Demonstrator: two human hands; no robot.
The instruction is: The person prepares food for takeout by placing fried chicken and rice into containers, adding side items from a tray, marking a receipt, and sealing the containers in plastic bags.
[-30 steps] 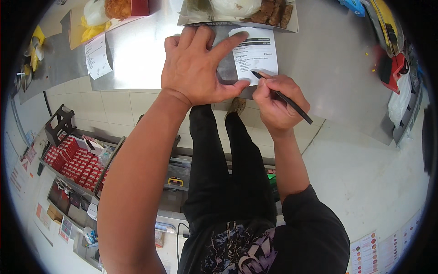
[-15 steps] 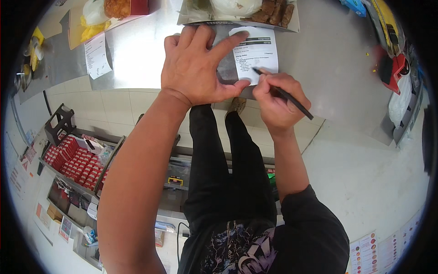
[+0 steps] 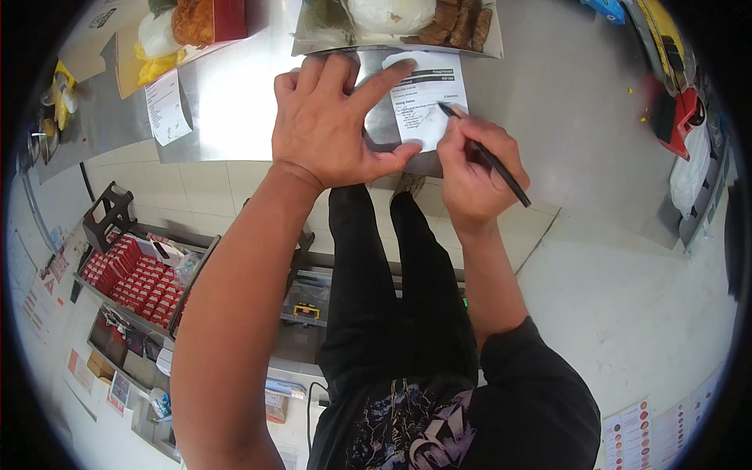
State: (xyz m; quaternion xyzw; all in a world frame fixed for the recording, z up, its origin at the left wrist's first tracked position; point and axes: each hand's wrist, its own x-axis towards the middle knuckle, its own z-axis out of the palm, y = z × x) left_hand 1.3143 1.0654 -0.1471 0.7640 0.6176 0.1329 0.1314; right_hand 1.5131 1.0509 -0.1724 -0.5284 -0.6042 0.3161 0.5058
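Observation:
A white printed receipt (image 3: 429, 90) lies on the metal counter at its near edge. My left hand (image 3: 325, 125) is spread over its left side, thumb and forefinger pressing the paper down. In my right hand (image 3: 482, 160) is a slim black pen (image 3: 501, 174), its tip at the middle of the receipt's printed lines. Just beyond the receipt stands an open food box (image 3: 399, 45) holding white rice, brown meat strips and something greenish.
To the left are another receipt (image 3: 167, 110) and a second food box (image 3: 229, 23) with rice and a fried piece. A red device (image 3: 680, 125) and a white plastic bag (image 3: 691, 176) are at the right. Below left, a crate (image 3: 188, 301) holds red-and-white packets.
The pen tip has moved up and slightly right over the receipt. My left hand stays on the paper; the whole view has shifted slightly.

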